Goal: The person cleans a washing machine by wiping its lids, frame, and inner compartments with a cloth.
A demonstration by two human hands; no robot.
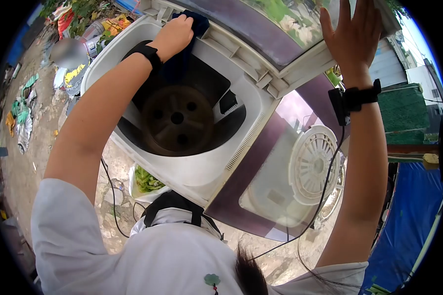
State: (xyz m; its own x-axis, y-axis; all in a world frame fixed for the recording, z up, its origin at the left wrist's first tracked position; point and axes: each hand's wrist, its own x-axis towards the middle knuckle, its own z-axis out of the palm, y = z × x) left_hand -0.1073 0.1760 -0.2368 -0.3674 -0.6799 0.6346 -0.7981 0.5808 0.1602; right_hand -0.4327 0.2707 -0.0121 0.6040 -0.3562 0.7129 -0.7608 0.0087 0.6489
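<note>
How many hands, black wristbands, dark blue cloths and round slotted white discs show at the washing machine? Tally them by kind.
Hands: 2 (left hand, right hand)
Black wristbands: 2 (left wristband, right wristband)
Dark blue cloth: 1
Round slotted white disc: 1
Total: 6

Nothing can be read; the yellow markings [75,73] on the container [73,89] beside the washing machine [194,169] are too small to make out.

Outdoor yard, probably domestic though edges blur: 1 washing machine [182,169], dirt ground [27,184], scattered litter [23,114], blue tarp [409,211].
</note>
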